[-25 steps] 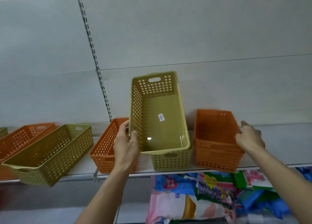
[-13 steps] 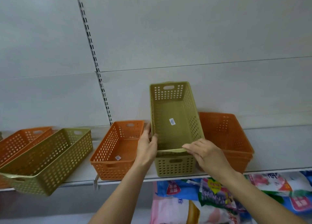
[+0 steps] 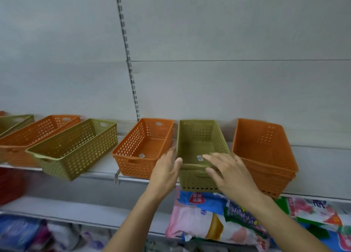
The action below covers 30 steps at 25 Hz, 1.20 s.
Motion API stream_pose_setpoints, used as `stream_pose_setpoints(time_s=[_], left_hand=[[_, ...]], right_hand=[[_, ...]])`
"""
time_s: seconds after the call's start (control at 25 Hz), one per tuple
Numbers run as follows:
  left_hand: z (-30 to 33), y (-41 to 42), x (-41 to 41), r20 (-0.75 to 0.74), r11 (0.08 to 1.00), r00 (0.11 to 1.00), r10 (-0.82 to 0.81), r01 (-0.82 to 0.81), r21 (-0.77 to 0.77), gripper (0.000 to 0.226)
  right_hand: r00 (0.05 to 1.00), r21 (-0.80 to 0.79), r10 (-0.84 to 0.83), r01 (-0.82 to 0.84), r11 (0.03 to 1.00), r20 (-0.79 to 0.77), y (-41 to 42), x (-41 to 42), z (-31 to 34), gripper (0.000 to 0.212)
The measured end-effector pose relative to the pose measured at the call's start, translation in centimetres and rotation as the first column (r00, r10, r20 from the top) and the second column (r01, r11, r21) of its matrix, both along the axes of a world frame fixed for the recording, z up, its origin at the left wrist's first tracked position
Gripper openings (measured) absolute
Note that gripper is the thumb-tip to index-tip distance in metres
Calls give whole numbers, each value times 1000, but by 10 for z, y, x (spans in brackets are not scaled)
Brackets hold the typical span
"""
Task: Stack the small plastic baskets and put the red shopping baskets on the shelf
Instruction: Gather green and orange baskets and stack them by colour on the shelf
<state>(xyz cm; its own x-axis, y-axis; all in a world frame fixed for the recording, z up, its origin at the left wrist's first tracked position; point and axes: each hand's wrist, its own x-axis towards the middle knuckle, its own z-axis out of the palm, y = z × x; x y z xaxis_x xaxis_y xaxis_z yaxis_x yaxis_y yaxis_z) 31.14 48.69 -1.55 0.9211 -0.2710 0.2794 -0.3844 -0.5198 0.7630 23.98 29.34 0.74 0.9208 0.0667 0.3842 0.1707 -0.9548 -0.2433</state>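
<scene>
A green basket stack [image 3: 199, 138] stands on the grey shelf [image 3: 98, 170], one green basket nested in another. My left hand [image 3: 167, 168] touches its left front corner with straight fingers. My right hand [image 3: 228, 170] lies flat over its front rim, fingers spread. An orange basket stack [image 3: 266, 153] stands to the right. A single orange basket [image 3: 144, 147] stands to the left. Farther left a green basket [image 3: 76, 147] overhangs the shelf edge, beside another orange basket [image 3: 34, 132] and a green basket [image 3: 15, 121]. A red shopping basket [image 3: 9, 185] shows blurred at the lower left.
A slotted upright [image 3: 129, 62] runs down the grey back panel. Bagged goods [image 3: 218, 219] fill the lower shelf under the stacks, with more packets [image 3: 28, 232] at the bottom left. Bare shelf lies right of the orange stack.
The upper green basket has dropped down into the lower one. My left hand let go of its side, and both hands now lie open at the front rim.
</scene>
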Motion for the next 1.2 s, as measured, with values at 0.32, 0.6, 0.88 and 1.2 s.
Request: stream_pose_setpoints(time_s=[0.32, 0.6, 0.88, 1.2], left_hand=[[-29, 118, -21, 214, 984, 967, 139, -158, 78, 53], [-9, 296, 56, 322, 947, 929, 184, -255, 195, 52], [-9, 365, 118, 271, 726, 963, 15, -197, 659, 45], [19, 341, 131, 260, 862, 964, 64, -185, 472, 58]], right_hand=[[980, 239, 150, -179, 954, 134, 108, 14, -16, 45], [996, 435, -86, 91, 896, -30, 238, 95, -32, 49], [862, 337, -409, 497, 799, -300, 281, 144, -29, 41], [800, -11, -581, 586, 810, -151, 286, 104, 6, 22]])
